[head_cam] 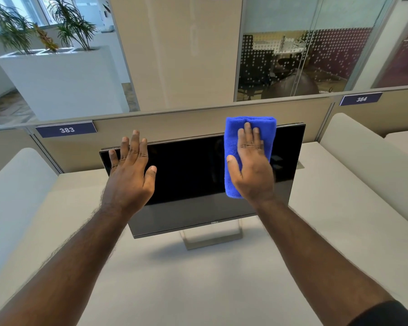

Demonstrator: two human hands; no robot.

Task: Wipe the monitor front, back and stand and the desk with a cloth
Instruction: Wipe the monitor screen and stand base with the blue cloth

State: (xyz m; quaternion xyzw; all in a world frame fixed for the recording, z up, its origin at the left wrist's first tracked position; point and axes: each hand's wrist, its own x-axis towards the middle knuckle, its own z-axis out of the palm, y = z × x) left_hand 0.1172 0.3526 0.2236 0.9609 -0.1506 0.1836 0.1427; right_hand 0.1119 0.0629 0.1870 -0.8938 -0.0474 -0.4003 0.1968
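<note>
A black monitor (191,170) with a dark screen stands on a silver stand (212,241) on the pale desk (198,290). My right hand (251,168) lies flat on a folded blue cloth (231,147), pressing it against the upper right part of the screen; the cloth's top reaches over the monitor's top edge. My left hand (130,168) rests flat with spread fingers on the screen's upper left corner, holding nothing. The monitor's back is hidden.
Beige partitions run behind the desk with number plates 383 (66,130) and 384 (360,99). Rounded white side dividers (17,196) flank the desk on both sides. Beyond are a white planter (61,81) with plants and a glass-walled room.
</note>
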